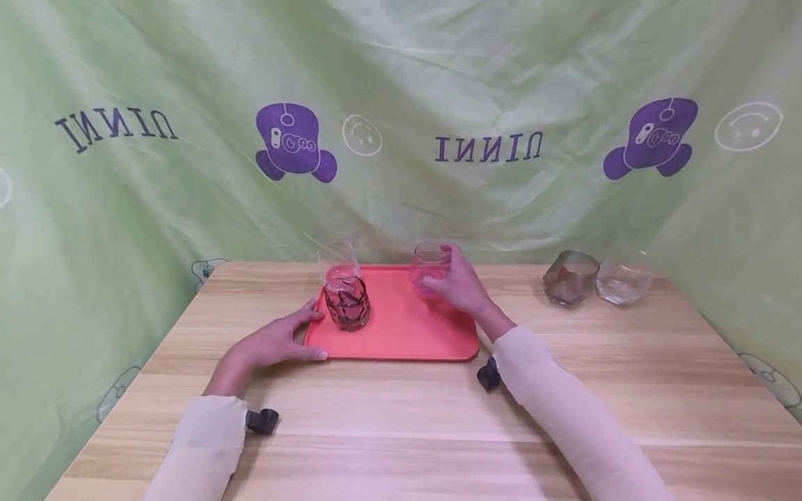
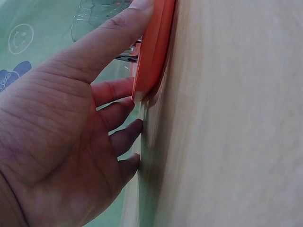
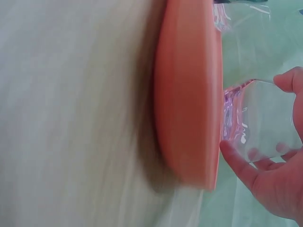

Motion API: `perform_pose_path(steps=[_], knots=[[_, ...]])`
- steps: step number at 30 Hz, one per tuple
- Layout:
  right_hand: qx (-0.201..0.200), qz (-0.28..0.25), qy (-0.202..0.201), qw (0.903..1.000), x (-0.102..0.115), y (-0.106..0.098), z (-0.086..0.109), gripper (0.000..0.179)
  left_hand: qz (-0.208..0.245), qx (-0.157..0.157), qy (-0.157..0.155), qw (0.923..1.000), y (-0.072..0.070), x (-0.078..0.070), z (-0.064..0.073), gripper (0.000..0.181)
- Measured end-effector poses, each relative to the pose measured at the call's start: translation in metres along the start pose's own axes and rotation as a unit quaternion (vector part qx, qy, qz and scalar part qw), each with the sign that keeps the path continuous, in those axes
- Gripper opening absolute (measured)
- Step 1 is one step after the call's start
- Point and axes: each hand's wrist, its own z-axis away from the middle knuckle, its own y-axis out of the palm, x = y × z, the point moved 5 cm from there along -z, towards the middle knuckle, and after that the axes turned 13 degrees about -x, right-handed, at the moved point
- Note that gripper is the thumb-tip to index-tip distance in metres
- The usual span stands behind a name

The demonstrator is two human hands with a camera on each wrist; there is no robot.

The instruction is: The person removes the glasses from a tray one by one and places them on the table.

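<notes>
A clear drinking glass (image 1: 427,263) is in my right hand (image 1: 460,282), which grips it around the side over the back right of the red tray (image 1: 407,342). In the right wrist view, the thumb and fingers surround this glass (image 3: 267,120), and its base is close to the tray's rim; contact is hard to tell. My left hand (image 1: 272,342) spreads at the tray's front left corner, its fingers fairly straight. Its thumb (image 2: 120,35) lies along the front rim while the index finger touches the left edge. A dark tinted glass (image 1: 348,306) stands on the tray's left part, with another clear glass (image 1: 338,256) behind it.
Toward the back right of the wooden table (image 1: 388,431) stand a grey tinted glass (image 1: 571,278) and a clear glass (image 1: 623,282), side by side. A green printed curtain (image 1: 401,83) hangs behind the table. Small black devices (image 1: 263,421) sit at both wrists.
</notes>
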Motion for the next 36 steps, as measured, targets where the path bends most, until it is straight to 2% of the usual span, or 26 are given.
perform_pose_path(steps=[7, 14, 24, 36], knots=[[-0.006, 0.008, 0.007, 0.9999, -0.005, -0.020, 0.005, 0.085, -0.002, 0.000, -0.001, 1.0000, 0.001, 0.000, 0.001, 0.094], [-0.012, 0.042, -0.003, 0.9990, -0.010, -0.035, 0.004, 0.083, 0.000, -0.002, -0.011, 0.9999, 0.002, 0.006, -0.001, 0.095], [-0.021, 0.069, -0.011, 0.9973, -0.021, -0.063, 0.008, 0.084, 0.004, 0.002, -0.016, 0.9999, 0.001, 0.004, -0.002, 0.095], [-0.025, 0.066, 0.000, 0.9975, -0.036, -0.089, 0.011, 0.086, 0.006, 0.003, -0.010, 0.9999, 0.001, 0.006, -0.002, 0.093]])
